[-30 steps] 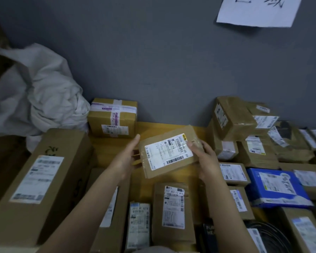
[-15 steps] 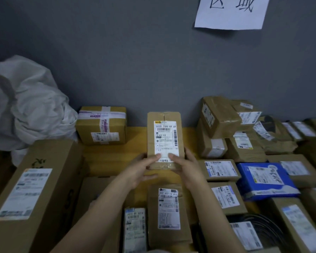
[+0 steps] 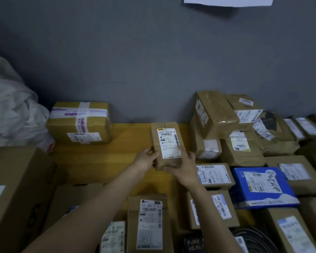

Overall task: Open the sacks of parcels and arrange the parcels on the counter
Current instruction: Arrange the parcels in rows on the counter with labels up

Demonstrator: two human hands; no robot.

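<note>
Both hands grip the parcel's (image 3: 167, 146) near end. The left hand (image 3: 147, 160) curls round its left edge, and the right hand (image 3: 185, 167) cups the near right corner, thumb on the label (image 3: 169, 141). The parcel lies label-up over the yellow counter (image 3: 117, 157), its far end just short of the grey wall (image 3: 135, 61). Left of the parcel, bare counter runs to a taped box (image 3: 80, 123). Right of it, stacked boxes (image 3: 215, 114) crowd close. Nearer than it lie flat packets (image 3: 148, 223).
</note>
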